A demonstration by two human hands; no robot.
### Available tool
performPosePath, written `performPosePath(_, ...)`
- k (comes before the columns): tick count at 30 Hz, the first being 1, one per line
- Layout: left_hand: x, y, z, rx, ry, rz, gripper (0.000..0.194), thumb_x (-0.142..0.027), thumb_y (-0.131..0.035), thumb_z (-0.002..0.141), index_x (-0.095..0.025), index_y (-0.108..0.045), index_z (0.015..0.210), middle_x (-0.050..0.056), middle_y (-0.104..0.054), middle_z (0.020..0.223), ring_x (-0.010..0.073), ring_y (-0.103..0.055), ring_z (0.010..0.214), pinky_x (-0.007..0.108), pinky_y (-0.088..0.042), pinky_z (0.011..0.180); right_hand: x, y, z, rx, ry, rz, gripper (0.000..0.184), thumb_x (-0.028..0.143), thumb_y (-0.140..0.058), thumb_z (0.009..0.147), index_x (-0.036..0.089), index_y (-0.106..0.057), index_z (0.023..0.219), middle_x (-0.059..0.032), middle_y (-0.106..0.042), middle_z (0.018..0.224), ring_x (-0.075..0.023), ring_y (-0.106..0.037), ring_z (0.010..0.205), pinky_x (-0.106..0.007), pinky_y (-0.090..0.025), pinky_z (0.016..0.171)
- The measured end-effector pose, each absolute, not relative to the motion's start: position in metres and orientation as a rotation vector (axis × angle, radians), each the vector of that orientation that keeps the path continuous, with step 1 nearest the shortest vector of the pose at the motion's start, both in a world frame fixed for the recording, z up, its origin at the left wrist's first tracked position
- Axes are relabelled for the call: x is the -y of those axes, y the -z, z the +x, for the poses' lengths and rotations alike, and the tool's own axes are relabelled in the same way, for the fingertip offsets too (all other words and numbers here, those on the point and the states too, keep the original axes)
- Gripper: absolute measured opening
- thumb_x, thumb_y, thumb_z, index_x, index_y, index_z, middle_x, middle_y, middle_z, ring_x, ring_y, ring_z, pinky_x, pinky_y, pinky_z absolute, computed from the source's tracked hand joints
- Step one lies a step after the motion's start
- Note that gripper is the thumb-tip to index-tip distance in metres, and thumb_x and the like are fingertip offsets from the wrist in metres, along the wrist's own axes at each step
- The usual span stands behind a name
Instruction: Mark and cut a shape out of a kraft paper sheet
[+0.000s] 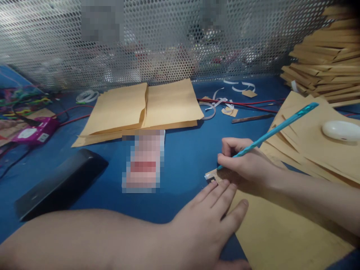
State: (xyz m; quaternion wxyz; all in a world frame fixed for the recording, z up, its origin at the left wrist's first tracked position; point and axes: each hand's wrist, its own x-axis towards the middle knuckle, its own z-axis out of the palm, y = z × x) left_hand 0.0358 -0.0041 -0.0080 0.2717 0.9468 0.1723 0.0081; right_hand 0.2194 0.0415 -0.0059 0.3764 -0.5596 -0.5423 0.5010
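My right hand point(244, 161) is closed around a slim turquoise pen point(281, 125) with a shiny, twisted-looking upper end. The pen slants up to the right, and its lower tip meets a small brown card point(211, 174) with a dark printed mark. Spread flat, my left hand point(206, 221) lies palm down with its fingertips at the card's near edge. Both hands hide much of the card. A large brown paper envelope point(287, 232) lies under my right forearm and beside my left thumb.
Brown envelopes point(120, 108) lie by the perforated metal panel point(168, 45). A blurred-out sheet point(143, 180), a long black object point(62, 183) and a purple box point(36, 131) are leftward. At right are a white oval object point(341, 130) and an envelope stack point(323, 63).
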Motion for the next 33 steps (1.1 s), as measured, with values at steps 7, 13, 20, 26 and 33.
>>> performPosePath(7,0.0055,0.0094,0.0357,-0.471,-0.056,2.575,0.075,-0.058,-0.044,0.090,-0.009,-0.028,0.145,0.022,-0.008,0.153,0.0335,-0.006,0.142,0.046,-0.012,0.116,-0.0419,0.0069,0.2207,1.369,-1.326,-1.403,0.027,0.012,-0.059,0.070,0.021,-0.036,0.058,0.0084,-0.034,0.051,-0.0060,-0.034,0.041,-0.020,-0.025,0.036)
performPosePath(13,0.0051,0.0083,0.0364,-0.465,-0.012,2.587,0.073,-0.058,-0.039,0.093,-0.009,-0.027,0.146,0.024,-0.009,0.153,0.0326,-0.003,0.142,0.046,-0.011,0.116,-0.0408,0.0105,0.2198,1.312,-1.305,-1.430,0.029,0.014,-0.061,0.070,0.021,-0.036,0.058,0.0079,-0.036,0.050,-0.0064,-0.038,0.040,-0.020,-0.027,0.036)
performPosePath(20,0.0037,0.0111,0.0373,-0.462,0.021,2.593,0.074,-0.060,-0.035,0.092,-0.011,-0.025,0.146,0.023,-0.010,0.153,0.0322,-0.005,0.142,0.045,-0.012,0.116,-0.0416,0.0075,0.2203,1.430,-1.189,-1.486,0.031,0.015,-0.062,0.070,0.021,-0.036,0.055,0.0057,-0.039,0.053,-0.0079,-0.039,0.045,-0.021,-0.028,0.039)
performPosePath(26,0.0050,0.0127,0.0375,-0.471,0.017,2.636,0.074,-0.060,-0.036,0.092,-0.011,-0.024,0.147,0.022,-0.011,0.153,0.0316,-0.005,0.142,0.045,-0.011,0.117,-0.0447,0.0060,0.2237,1.475,-1.109,-1.483,0.030,0.014,-0.060,0.071,0.021,-0.035,0.055,0.0056,-0.037,0.053,-0.0083,-0.034,0.048,-0.023,-0.025,0.040)
performPosePath(33,0.0056,0.0126,0.0371,-0.471,0.011,2.690,0.072,-0.060,-0.030,0.094,-0.011,-0.024,0.146,0.022,-0.011,0.153,0.0307,-0.005,0.142,0.043,-0.012,0.117,-0.0441,0.0129,0.2262,1.437,-1.081,-1.461,0.032,0.013,-0.058,0.073,0.021,-0.032,0.056,0.0055,-0.037,0.056,-0.0088,-0.034,0.051,-0.024,-0.026,0.044)
